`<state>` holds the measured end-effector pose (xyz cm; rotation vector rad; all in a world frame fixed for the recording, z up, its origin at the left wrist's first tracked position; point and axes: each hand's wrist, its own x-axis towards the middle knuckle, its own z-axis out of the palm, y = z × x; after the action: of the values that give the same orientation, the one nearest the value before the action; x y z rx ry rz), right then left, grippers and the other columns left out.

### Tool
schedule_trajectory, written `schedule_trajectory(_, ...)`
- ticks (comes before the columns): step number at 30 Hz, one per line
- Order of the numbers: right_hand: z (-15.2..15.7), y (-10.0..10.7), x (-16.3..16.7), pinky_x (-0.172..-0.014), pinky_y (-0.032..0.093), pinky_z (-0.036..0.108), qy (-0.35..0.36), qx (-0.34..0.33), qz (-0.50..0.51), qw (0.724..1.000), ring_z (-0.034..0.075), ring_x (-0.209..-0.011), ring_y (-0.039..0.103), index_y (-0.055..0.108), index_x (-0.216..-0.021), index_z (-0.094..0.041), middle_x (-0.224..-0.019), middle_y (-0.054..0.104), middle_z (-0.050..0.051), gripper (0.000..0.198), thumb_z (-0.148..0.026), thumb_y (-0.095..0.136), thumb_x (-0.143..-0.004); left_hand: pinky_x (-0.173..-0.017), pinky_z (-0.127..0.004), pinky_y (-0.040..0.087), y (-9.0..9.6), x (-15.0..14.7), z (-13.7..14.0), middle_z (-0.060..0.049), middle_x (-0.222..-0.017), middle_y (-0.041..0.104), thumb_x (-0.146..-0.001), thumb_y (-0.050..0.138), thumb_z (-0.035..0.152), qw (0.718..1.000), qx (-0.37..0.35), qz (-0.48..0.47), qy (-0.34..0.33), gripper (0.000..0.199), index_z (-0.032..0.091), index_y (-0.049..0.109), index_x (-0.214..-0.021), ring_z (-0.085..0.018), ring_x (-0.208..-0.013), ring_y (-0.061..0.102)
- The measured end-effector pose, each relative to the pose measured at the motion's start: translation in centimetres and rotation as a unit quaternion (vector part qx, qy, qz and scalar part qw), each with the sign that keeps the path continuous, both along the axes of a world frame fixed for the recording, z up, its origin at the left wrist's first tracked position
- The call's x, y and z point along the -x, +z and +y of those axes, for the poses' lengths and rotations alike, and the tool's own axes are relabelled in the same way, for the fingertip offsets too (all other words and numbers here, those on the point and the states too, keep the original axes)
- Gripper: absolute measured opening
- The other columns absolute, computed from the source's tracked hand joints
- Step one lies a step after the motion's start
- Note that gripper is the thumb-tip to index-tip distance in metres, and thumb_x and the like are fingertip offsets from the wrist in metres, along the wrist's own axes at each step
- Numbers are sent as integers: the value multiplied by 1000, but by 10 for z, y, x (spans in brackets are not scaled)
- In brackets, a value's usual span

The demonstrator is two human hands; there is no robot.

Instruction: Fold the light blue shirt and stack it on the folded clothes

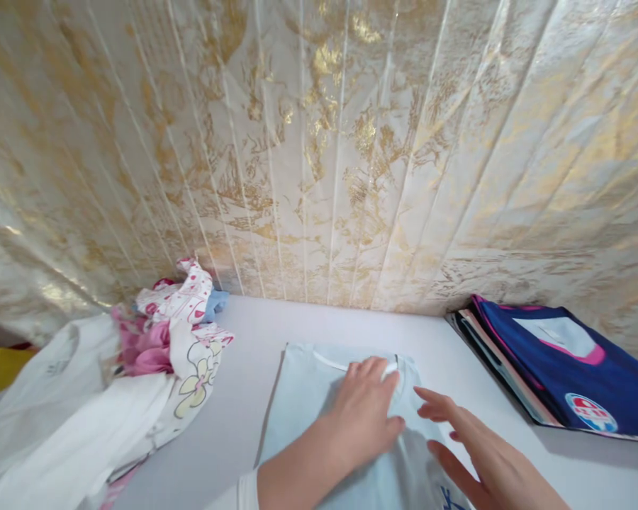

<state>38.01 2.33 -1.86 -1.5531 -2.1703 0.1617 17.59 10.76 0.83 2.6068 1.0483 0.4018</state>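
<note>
A pale blue T-shirt [303, 411] lies flat on the white surface in front of me, its neckline at the far end and a dark blue print near the bottom of the view. My left hand [369, 407] rests palm down on it beside the collar, fingers stretched out. Just above the shirt's right side is my right hand [473, 446], open, thumb and fingers apart and nothing between them. The shirt's lower part runs out of view, partly covered by my left forearm.
To the left is a loose heap of clothes [138, 382], white, pink and flower-printed. A stack of folded garments with a navy one [558, 368] on top lies at the right. Behind the white surface [255, 326] hangs a gold-patterned curtain [319, 156].
</note>
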Motion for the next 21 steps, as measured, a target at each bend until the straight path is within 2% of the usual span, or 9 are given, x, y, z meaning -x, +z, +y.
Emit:
schedule_trajectory(2, 5, -9, 12, -90, 55, 39, 15, -65, -26, 997, 27, -115, 62, 41, -140, -31, -129, 63, 9, 48, -33, 46, -93, -103, -33, 37, 14, 24, 17, -3, -129, 57, -90, 57, 27, 992, -12, 28, 123, 29, 26, 59, -119, -21, -123, 49)
schedule_trajectory(3, 8, -15, 18, -93, 54, 40, 18, -85, -43, 995, 27, -120, 59, 44, -139, -29, -133, 60, 10, 47, -34, 47, -92, -102, -33, 38, 19, 38, 27, -4, -125, 59, -90, 55, 22, 984, -14, 39, 174, 28, 24, 59, -117, -21, -120, 51)
schedule_trajectory(6, 15, -37, 31, -96, 53, 43, 0, -100, -99, 990, 31, -132, 48, 50, -137, -23, -142, 53, 11, 48, -40, 48, -92, -91, -39, 43, 27, 84, 55, -11, -111, 66, -89, 47, 13, 959, 4, 72, 275, 26, 18, 62, -109, -26, -106, 60)
schedule_trajectory(8, 17, -49, 36, -96, 52, 44, -11, -93, -129, 987, 32, -135, 43, 51, -137, -21, -146, 48, 12, 50, -44, 48, -93, -82, -38, 46, 27, 109, 67, -10, -99, 70, -88, 47, 14, 946, 31, 93, 308, 23, 20, 66, -100, -27, -96, 65)
schedule_trajectory(11, 16, -58, 41, -96, 52, 42, -8, -114, -140, 983, 31, -135, 43, 50, -138, -19, -147, 46, 13, 51, -44, 46, -94, -76, -33, 45, 23, 127, 73, -4, -92, 72, -85, 53, 19, 943, 70, 103, 307, 17, 25, 68, -90, -25, -91, 66)
schedule_trajectory(16, 15, -57, 42, -92, 52, 39, -1, -166, -155, 974, 29, -132, 47, 48, -139, -18, -146, 47, 12, 50, -43, 46, -95, -74, -31, 45, 18, 127, 75, 0, -78, 70, -85, 57, 19, 952, 120, 74, 272, 11, 23, 68, -83, -21, -81, 66)
schedule_trajectory(18, 15, -55, 43, -91, 52, 38, 2, -179, -162, 970, 29, -131, 48, 47, -139, -18, -146, 47, 12, 51, -43, 47, -95, -75, -32, 48, 16, 127, 80, -1, -80, 69, -89, 57, 20, 957, 136, 51, 252, 11, 19, 67, -85, -19, -80, 65)
schedule_trajectory(21, 15, -52, 45, -89, 52, 37, 0, -199, -175, 964, 28, -129, 51, 49, -137, -17, -145, 49, 12, 52, -46, 47, -95, -78, -35, 52, 9, 127, 88, -3, -94, 67, -95, 57, 28, 961, 157, 18, 226, 16, 14, 64, -98, -18, -85, 65)
